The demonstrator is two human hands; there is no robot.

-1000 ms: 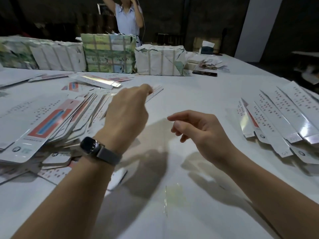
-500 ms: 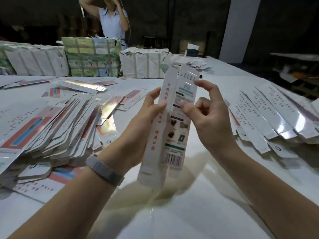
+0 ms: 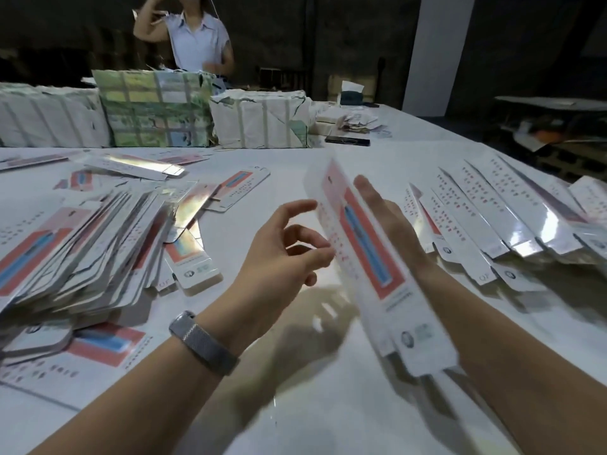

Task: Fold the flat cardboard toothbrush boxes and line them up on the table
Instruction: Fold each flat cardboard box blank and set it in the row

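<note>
White worktop (image 3: 328, 165) beneath; right hand (image 3: 391, 224), fingers straight, backs a blurred, long white toothbrush box (image 3: 364, 264) with red-blue panel; left hand (image 3: 282, 261) loosely curled, holding nothing.

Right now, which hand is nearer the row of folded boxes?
Right. The right hand, behind the blurred box in the air, is just beside the row of folded boxes; the left hand is further away, across that box.

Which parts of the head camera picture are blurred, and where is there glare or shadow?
Head view: the box at the right hand is smeared by motion blur; glare shines on the folded boxes at right; the left hand casts a soft shadow on the table; the background is dark.
</note>
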